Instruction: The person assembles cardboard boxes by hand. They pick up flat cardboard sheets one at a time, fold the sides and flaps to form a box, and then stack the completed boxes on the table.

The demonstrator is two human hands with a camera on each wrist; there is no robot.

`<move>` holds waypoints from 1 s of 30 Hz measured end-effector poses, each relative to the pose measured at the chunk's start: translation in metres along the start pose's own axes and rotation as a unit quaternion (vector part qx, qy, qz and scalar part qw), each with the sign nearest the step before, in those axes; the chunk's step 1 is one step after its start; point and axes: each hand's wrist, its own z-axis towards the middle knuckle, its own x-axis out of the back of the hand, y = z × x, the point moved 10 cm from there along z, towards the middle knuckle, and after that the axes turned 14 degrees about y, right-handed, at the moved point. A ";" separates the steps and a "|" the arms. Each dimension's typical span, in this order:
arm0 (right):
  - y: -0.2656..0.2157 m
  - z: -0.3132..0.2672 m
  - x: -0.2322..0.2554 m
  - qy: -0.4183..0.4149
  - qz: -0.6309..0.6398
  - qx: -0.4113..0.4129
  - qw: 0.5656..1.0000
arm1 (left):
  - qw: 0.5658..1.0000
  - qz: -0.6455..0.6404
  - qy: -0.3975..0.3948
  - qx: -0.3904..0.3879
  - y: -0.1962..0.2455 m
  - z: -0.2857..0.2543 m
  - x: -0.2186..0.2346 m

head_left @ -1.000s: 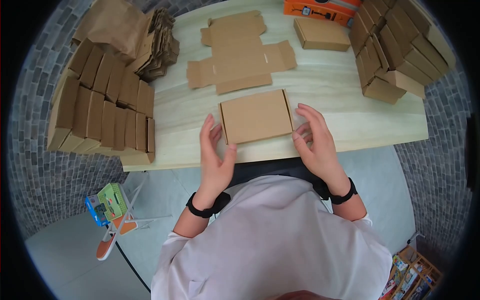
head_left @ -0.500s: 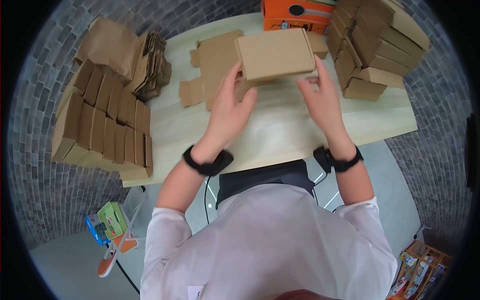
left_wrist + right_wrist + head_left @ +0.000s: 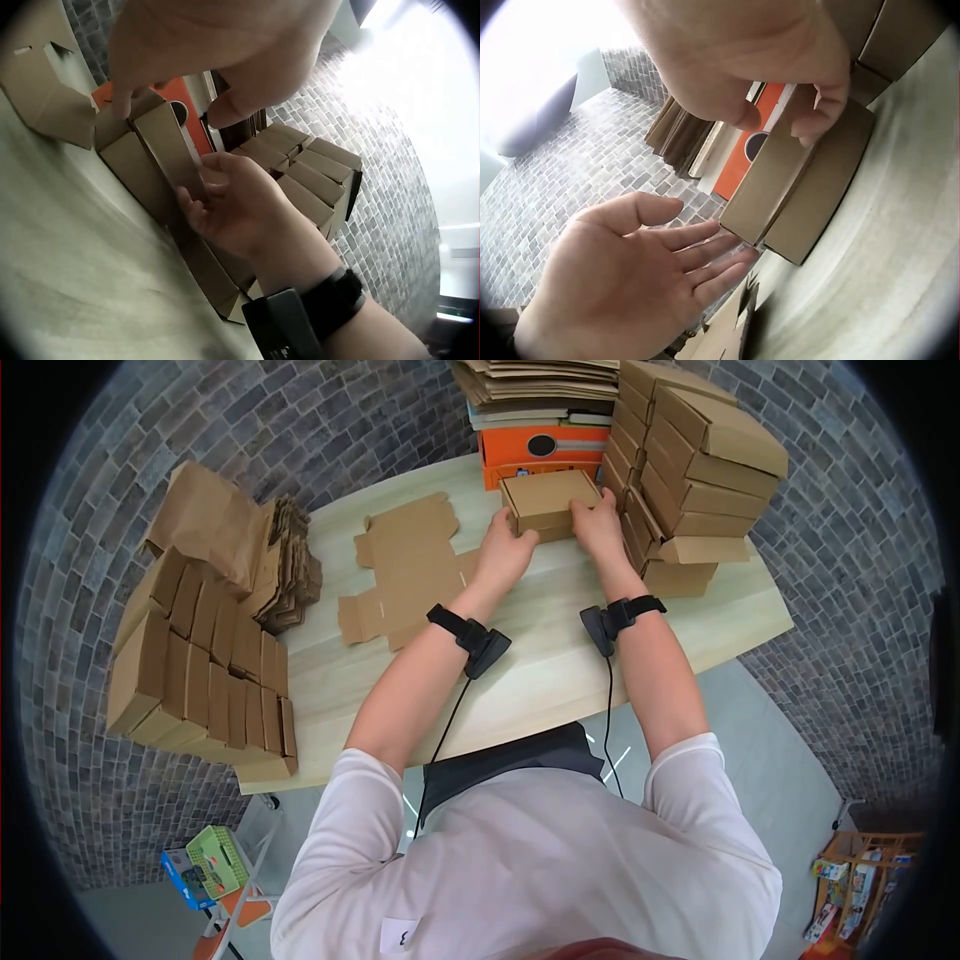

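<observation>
A closed brown cardboard box [image 3: 545, 492] lies over a similar box [image 3: 821, 199] in front of the orange box, its long side facing me. At its left end is my left hand [image 3: 505, 548]; the right wrist view shows that hand [image 3: 641, 274] with long, spread fingers, fingertips right at the box's corner and the thumb apart. My right hand [image 3: 600, 528] is at the right end, thumb near the front corner. In the left wrist view the fingers of my right hand [image 3: 236, 199] are loosely bent against that end.
An unfolded cardboard blank [image 3: 405, 565] lies left of the hands. Folded boxes stand in rows at the left [image 3: 200, 670] and in a tall stack at the right [image 3: 705, 465]. Behind are an orange box [image 3: 540, 448] and flat cardboard [image 3: 540, 385]. Paper bags [image 3: 215, 525] stand at the back left.
Both hands have carried the box from the table's front edge, up past the cardboard blank, to the back right, over the other box. The head view has shifted too.
</observation>
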 end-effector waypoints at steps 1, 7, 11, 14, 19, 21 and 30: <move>0.007 -0.002 -0.004 -0.012 0.012 -0.022 1.000 | 1.000 -0.005 -0.003 -0.007 -0.001 0.000 -0.002; 0.009 -0.013 -0.001 -0.022 0.030 -0.038 0.999 | 0.999 -0.027 0.009 0.017 -0.006 -0.003 0.000; 0.009 -0.013 -0.002 -0.031 0.027 -0.017 0.999 | 1.000 -0.016 0.007 0.015 -0.006 -0.001 0.001; -0.008 -0.015 0.015 0.049 -0.070 0.091 0.992 | 1.000 -0.016 0.002 0.024 -0.009 0.001 -0.001; -0.002 -0.019 0.015 0.020 -0.066 0.047 0.996 | 1.000 -0.008 0.024 0.001 -0.012 0.007 0.001; -0.001 -0.019 0.016 0.034 -0.074 0.057 0.995 | 1.000 0.001 0.020 0.011 -0.014 0.004 0.003; -0.089 -0.126 0.016 -0.113 -0.024 0.226 0.967 | 0.994 0.024 0.096 -0.051 0.021 -0.047 0.148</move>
